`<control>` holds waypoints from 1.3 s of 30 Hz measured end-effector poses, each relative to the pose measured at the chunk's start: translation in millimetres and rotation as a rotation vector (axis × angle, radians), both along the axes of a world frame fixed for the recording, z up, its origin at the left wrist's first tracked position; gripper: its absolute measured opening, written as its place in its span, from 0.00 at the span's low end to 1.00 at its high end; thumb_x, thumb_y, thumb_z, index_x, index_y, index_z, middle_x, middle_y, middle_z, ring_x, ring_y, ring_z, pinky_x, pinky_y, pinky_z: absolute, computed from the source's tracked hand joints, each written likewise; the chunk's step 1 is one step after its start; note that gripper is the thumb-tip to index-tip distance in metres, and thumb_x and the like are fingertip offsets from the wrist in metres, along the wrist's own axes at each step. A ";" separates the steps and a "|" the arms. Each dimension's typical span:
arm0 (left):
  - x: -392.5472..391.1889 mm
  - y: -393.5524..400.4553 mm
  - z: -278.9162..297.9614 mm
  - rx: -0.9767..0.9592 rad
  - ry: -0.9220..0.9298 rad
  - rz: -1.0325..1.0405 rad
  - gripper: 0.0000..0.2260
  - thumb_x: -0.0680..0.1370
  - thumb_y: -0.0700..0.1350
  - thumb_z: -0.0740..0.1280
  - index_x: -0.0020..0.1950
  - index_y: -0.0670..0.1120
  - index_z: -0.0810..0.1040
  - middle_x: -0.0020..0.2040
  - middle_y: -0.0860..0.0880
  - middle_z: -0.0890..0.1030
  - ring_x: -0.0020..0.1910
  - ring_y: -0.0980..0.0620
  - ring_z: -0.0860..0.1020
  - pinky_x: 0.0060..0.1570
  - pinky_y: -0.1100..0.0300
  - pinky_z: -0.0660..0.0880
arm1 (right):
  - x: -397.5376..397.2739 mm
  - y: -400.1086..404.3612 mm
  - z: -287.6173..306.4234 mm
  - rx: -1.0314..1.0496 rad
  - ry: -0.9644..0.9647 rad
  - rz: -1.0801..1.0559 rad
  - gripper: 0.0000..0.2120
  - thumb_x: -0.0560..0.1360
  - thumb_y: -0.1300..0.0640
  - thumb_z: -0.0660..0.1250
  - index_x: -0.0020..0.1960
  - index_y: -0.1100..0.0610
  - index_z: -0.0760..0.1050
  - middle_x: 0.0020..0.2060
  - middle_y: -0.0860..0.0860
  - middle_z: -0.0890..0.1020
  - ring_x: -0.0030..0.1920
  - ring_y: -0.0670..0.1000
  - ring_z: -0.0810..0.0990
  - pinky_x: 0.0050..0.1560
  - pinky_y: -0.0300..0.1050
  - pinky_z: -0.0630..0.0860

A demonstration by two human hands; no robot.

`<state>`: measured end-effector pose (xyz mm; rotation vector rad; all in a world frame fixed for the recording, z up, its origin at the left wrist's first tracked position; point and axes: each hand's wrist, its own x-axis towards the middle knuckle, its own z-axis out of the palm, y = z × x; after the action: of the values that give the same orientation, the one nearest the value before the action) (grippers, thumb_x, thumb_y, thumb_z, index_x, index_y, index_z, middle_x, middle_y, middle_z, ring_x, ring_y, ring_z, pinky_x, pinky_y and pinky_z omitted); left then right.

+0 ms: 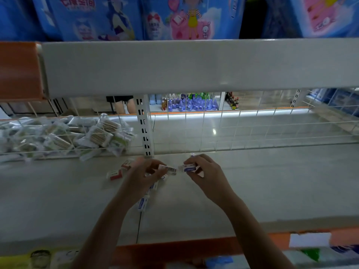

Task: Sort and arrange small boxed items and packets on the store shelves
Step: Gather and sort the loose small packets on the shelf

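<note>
While both hands are working over the grey shelf, a fair bit is getting covered up. The left hand is curling round a small box with a barcode, and its fingers are hiding most of that box plus whatever's lying right under the palm. The right hand is pinching a white and blue box between thumb and fingertips, so only the front face is showing. The two boxes are nearly meeting end to end between the hands.

Below the left wrist, a few more white and blue boxes are trailing toward the shelf's front edge, half hidden by the forearm. Just left of the left hand, two red and white boxes are lying flat. All the print is too blurry to read.

Further left, behind a wire divider, a pile of cotton swab packets is getting cut off by the frame. Straight beyond the hands a white slotted upright is standing, and the upper shelf is blocking most of the view behind, with blue packs on top.
</note>
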<state>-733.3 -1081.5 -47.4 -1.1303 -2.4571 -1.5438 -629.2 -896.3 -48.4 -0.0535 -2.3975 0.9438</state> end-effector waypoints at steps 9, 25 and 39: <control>24.7 3.8 1.5 0.225 -0.444 0.040 0.04 0.78 0.43 0.64 0.46 0.47 0.78 0.29 0.50 0.78 0.26 0.57 0.72 0.23 0.67 0.65 | 15.7 -5.0 4.3 -0.024 -0.046 0.009 0.09 0.72 0.61 0.70 0.52 0.54 0.79 0.45 0.34 0.72 0.44 0.37 0.74 0.47 0.28 0.71; 17.1 -147.3 26.6 0.010 -0.297 0.238 0.13 0.70 0.38 0.75 0.47 0.53 0.78 0.38 0.60 0.81 0.36 0.64 0.77 0.29 0.71 0.70 | -38.4 -117.6 19.2 0.041 -0.061 0.274 0.11 0.70 0.58 0.73 0.53 0.53 0.79 0.48 0.44 0.78 0.45 0.44 0.77 0.47 0.36 0.74; 17.8 -449.4 38.7 -0.013 -0.245 0.572 0.16 0.70 0.40 0.75 0.49 0.60 0.80 0.45 0.57 0.81 0.42 0.56 0.78 0.39 0.69 0.72 | -118.2 -415.1 35.0 0.121 -0.041 0.634 0.08 0.73 0.57 0.69 0.51 0.53 0.78 0.44 0.44 0.75 0.45 0.42 0.73 0.44 0.28 0.67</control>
<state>-715.6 -1530.9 -8.7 -0.1931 -2.6051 -1.5382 -747.4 -1311.4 -13.4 0.7785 -2.5453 1.0606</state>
